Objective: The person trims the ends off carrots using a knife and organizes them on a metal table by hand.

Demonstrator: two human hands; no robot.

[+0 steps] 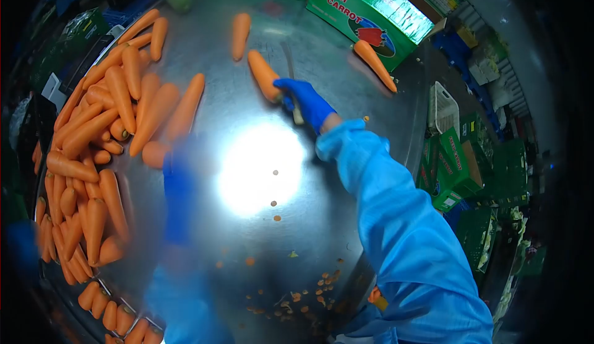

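toward the far edge of the tabletop (328,232), the nearer right hand (307,101), curled closed, grips a carrot (262,74) slanting far-left, while the left hand (179,195), beside the carrot pile (93,127), is too blurred to tell its hold.

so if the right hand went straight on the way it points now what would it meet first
The carrot at its fingertips: the right hand already seems to touch its lower end, though depth is hard to judge from one view.
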